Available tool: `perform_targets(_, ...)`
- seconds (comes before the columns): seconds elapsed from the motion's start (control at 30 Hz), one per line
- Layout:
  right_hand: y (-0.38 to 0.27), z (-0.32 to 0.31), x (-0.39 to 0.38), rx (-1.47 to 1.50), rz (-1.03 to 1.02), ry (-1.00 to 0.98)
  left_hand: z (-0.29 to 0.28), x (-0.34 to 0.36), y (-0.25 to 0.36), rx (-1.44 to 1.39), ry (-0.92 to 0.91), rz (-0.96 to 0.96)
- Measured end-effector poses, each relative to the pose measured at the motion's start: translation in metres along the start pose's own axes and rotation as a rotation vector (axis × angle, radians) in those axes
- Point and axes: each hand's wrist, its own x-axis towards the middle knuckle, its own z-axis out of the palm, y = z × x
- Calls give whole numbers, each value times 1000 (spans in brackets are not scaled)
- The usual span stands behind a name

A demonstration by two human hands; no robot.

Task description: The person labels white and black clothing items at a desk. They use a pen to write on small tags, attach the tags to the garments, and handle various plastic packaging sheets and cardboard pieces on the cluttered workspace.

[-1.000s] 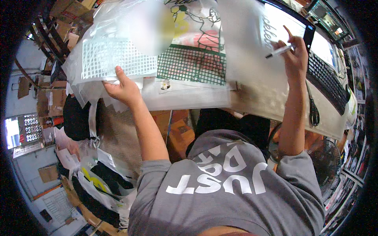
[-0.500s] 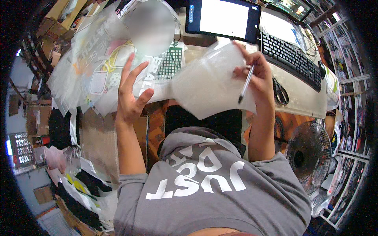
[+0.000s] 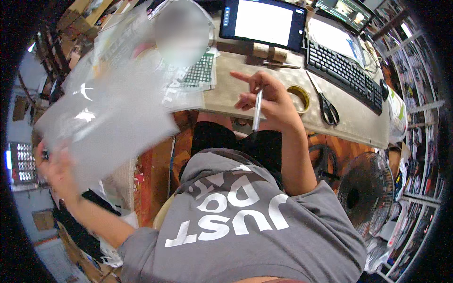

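My left hand (image 3: 59, 172), smeared by motion, is far out to the left with its fingers on the near-left edge of a translucent plastic sheet (image 3: 118, 125). The sheet spans the left side, above a pile of printed clear sheets (image 3: 118, 52), and hides much of them. Over the table's front edge, my right hand (image 3: 269, 101) grips a slim white pen (image 3: 257, 111), its index finger stretched out to the left. To the right of that hand lie a yellowish roll of tape (image 3: 306, 106) and black-handled scissors (image 3: 329, 111).
A tablet (image 3: 264, 23) with a white screen stands at the back, right of a blurred round patch. A black keyboard (image 3: 344, 73) is at the right. A green grid sheet (image 3: 200, 70) lies mid-table. A fan (image 3: 365, 188) stands right of me.
The translucent sheet has swung from the right hand's side to the far left with my left hand. My right hand has moved left, still holding the pen; the tape roll has come into view.
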Motion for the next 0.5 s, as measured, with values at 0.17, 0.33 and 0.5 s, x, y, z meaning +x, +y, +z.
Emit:
perform_targets(0.17,9,-10,15,-30,-41,110,-263,-97,-171,528,194,-81)
perform_targets(0.33,13,-11,19,-293,-29,154,-326,-229,-142,821,292,-671)
perform_targets(0.5,36,-83,22,-235,-37,149,-208,-235,-106,602,478,-890)
